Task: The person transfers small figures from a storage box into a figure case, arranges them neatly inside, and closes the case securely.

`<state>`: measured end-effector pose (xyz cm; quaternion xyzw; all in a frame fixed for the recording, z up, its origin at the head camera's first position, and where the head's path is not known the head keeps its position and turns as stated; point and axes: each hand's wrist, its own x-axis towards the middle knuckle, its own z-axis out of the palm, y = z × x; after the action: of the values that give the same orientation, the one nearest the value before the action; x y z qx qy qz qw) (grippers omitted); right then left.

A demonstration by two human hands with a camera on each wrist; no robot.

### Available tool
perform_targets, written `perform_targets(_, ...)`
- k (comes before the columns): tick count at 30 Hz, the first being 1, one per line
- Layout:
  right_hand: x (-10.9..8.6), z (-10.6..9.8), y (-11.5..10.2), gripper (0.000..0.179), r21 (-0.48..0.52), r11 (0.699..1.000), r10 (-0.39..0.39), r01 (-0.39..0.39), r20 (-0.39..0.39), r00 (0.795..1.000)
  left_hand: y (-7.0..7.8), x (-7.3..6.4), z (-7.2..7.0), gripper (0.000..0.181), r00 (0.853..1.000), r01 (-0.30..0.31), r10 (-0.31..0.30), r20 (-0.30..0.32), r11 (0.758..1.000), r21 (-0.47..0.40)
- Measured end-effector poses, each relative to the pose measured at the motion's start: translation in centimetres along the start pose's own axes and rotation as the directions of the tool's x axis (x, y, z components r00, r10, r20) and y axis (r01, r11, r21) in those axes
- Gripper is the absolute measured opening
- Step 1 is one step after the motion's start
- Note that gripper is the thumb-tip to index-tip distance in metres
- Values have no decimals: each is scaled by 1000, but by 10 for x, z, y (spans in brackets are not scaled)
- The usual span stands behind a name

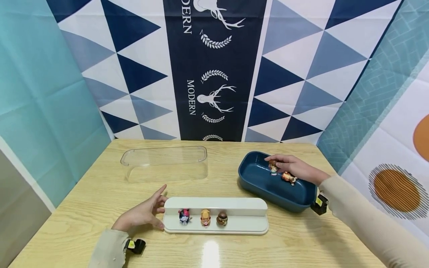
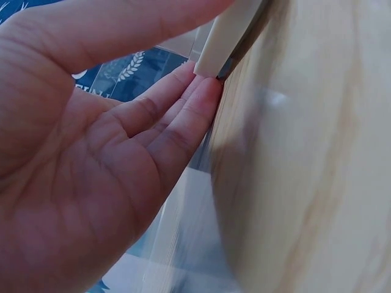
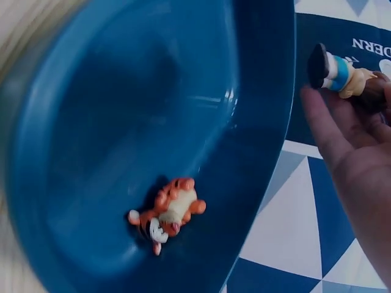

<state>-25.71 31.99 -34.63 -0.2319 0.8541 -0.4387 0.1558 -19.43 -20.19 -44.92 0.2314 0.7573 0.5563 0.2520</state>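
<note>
The brown-haired figurine (image 1: 273, 170) is in the right hand (image 1: 291, 166), over the blue bin (image 1: 264, 192). Thumb and fingers pinch it near the head, leaving its feet free; the right-wrist view cuts off the thumb's contact. Main hazard: the hold is at one end only, so a smooth surface or a loosened thumb could let the figurine swing or drop. The tiger figurine (image 1: 289, 178) lies on the bin floor just beside it in the head view and could be struck by such a fall.

The right wrist camera (image 1: 319, 204) sits close to the bin's right end. In my judgement, a low sweep of that arm could catch the rim and drag the bin.

The white stand (image 1: 244, 224) carries a dark-and-pink figurine (image 1: 184, 216), a yellow-orange figurine (image 1: 206, 217) and a round brown figurine (image 1: 222, 219), all upright. The left hand (image 1: 145, 213) is spread, thumb and fingertips touching the stand's left end; how firmly it presses cannot be told. Uneven pressure there could slide or tip the stand on the worktop (image 1: 83, 212) and topple all three.

The clear cover (image 1: 165, 163) stands behind, well apart from the bin; no immediate risk noted.
</note>
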Motion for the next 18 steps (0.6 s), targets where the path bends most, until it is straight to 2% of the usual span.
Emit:
perform_targets(5,1,3,-1,45,152,988,2,-4,14,1000,0,0,0,131,1000,-8,8,5,1000,-9)
perform_targets(13,3,8,-1,49,287,955,-74,69,8,997,0,1,-2,130,1000,-15,15,13,1000,-20)
perform_targets(18,4,12,-5,49,331,941,-70,75,-28,997,1,0,0,130,1000,-9,9,12,1000,-27)
